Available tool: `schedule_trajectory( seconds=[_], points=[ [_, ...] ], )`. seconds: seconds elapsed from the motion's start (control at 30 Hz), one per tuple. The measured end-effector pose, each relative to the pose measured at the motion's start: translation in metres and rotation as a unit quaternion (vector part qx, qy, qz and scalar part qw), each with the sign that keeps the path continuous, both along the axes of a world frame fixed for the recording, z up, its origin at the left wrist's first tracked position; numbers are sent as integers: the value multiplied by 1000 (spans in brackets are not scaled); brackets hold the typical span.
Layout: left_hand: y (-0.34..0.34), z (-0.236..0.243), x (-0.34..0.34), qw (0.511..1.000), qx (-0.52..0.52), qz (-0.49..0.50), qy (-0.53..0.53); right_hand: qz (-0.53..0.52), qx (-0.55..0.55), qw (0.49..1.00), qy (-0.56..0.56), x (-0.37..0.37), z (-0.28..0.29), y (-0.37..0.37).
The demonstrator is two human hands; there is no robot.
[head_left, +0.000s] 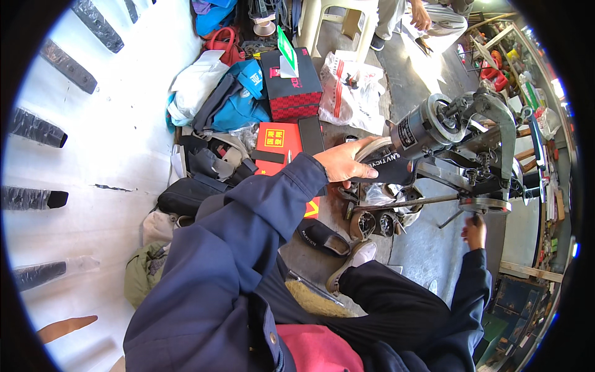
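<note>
My left hand [347, 160] grips a black shoe [393, 170] with white lettering and a pale sole, held up against a grey metal sewing machine [427, 127]. My thumb lies along the shoe's side and its other end is partly hidden by the machine. On the right, my right hand [473, 232] is curled round the handle below the machine's hand wheel [484, 206]. Another black shoe [319, 237] lies on the floor beneath my left hand, beside my foot in a white shoe [359, 260].
Red boxes [269, 142], a black-and-red box [291, 84], bags and clothing [223, 99] pile up at left, beside a white wall [93, 155]. A person's legs and hand [421, 18] appear beyond a plastic stool [334, 15]. Cluttered shelves [545, 186] line the right.
</note>
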State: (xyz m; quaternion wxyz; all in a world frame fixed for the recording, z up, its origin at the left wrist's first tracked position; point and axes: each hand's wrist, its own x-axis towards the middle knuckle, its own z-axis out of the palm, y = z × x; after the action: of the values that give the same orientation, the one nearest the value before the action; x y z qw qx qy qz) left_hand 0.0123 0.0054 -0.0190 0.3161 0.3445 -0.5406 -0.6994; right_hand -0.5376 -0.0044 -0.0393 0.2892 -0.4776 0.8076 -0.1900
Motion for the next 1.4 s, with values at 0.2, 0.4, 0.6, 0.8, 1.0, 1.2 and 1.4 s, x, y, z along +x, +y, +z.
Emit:
schedule_trajectory(
  seconds=[0.2, 0.4, 0.6, 0.8, 1.0, 1.2, 1.4],
  points=[
    [0, -16, -2, 1000, 2, 30, 8, 193, -11, 975, -113, 73, 59, 14],
    [-2, -10, -1, 999, -35, 12, 26, 47, -254, 964, -67, -3, 87, -2],
    [0, 5, 6, 997, 73, -18, -7, -26, -132, 991, 8, -38, 14, -7],
    [9, 7, -11, 949, -234, 186, -103, 82, 40, 991, -95, 41, -8, 6],
    [5, 33, -22, 891, -360, 265, -83, 93, 74, 988, -97, 71, 12, 9],
    [19, 28, -18, 865, -396, 285, -118, 81, 65, 989, -109, 74, 14, 10],
    [12, 4, -15, 965, -115, 207, -111, 87, 62, 988, -114, 79, 17, 11]
  ],
)
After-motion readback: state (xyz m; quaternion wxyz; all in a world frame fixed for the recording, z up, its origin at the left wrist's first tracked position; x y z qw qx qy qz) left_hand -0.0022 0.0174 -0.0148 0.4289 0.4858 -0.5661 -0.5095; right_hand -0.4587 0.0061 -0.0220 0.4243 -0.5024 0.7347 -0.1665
